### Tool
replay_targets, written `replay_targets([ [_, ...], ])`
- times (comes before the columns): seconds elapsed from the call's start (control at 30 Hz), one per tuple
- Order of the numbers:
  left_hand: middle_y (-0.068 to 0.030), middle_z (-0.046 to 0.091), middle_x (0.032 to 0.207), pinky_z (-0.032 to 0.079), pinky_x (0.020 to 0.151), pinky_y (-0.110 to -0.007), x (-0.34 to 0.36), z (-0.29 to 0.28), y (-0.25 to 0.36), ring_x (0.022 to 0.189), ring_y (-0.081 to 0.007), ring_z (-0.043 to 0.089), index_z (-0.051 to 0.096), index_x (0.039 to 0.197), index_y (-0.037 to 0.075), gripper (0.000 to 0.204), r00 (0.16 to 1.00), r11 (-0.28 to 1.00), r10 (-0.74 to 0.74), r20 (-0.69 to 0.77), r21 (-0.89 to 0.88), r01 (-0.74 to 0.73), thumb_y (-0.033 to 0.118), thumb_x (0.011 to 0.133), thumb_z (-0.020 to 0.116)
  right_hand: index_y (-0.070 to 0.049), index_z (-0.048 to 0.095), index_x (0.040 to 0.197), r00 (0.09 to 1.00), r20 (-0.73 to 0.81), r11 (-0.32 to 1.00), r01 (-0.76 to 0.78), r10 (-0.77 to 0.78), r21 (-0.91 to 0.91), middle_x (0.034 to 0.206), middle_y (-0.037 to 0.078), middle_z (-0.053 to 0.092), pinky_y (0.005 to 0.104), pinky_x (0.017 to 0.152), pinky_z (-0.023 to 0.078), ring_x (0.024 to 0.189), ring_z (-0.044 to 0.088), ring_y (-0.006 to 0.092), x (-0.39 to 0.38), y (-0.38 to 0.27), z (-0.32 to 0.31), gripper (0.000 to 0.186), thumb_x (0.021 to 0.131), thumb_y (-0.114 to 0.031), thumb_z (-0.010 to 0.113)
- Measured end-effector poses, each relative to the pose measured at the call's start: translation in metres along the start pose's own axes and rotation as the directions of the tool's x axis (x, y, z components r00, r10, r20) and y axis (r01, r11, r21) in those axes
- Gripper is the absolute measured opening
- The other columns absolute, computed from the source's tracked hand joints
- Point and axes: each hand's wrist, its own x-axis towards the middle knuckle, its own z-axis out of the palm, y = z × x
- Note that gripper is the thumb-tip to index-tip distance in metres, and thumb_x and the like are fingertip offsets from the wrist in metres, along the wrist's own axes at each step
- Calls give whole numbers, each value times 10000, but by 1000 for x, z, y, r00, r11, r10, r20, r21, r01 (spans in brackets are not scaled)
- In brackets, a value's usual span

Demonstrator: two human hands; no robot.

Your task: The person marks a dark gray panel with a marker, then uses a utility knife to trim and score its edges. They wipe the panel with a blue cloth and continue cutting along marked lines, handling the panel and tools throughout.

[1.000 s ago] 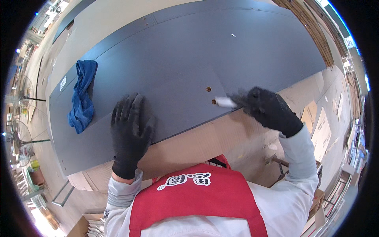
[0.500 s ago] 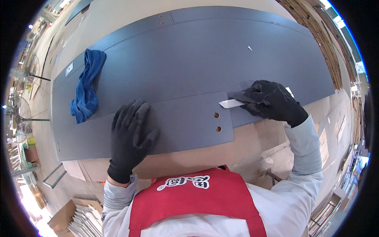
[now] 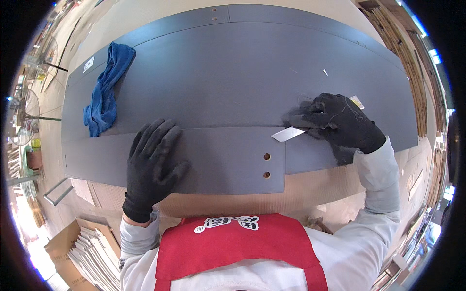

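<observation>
My left hand (image 3: 153, 165), in a black glove, lies flat on a narrow dark grey board (image 3: 223, 165), fingers a little apart. This board has two round holes near its right end and rests on the front part of a larger dark grey panel (image 3: 218, 72). At that right end my right hand (image 3: 340, 121), gloved too, is closed round a flat silvery blade (image 3: 288, 134) with a slanted end. The blade lies at the board's upper right corner; its handle, if any, is hidden in the glove. Loose threads hang on this glove.
A crumpled blue cloth (image 3: 109, 89) lies on the panel's left part beside a small white label (image 3: 89, 64). Another label (image 3: 357, 102) shows past my right hand, near a white scrap (image 3: 325, 72). Brown boards are stacked at right (image 3: 403, 72); a cardboard box (image 3: 65, 242) stands lower left.
My view has shifted a little. The blade in my right hand has turned and shows more of its flat face. My left hand stays resting on the narrow board.
</observation>
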Motion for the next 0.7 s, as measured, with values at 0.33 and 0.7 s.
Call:
replay_targets([
  [0.33,-158,500,1321,293,1078,-479,2,-3,2,1255,-345,442,498,1269,55,590,1000,999,-25,5,-41,25,225,730,664,-136,664,1078,987,158,999,5,-13,49,1038,129,623,385,839,496,938,596,292,18,3,-11,305,774,-159,677],
  [0.7,-158,505,1308,306,1068,-483,-1,0,2,1242,-351,449,506,1255,56,572,999,999,-30,-22,-29,29,256,742,661,-62,666,928,979,50,972,190,-198,136,963,126,619,362,790,508,880,611,289,61,-6,-13,219,715,-103,690],
])
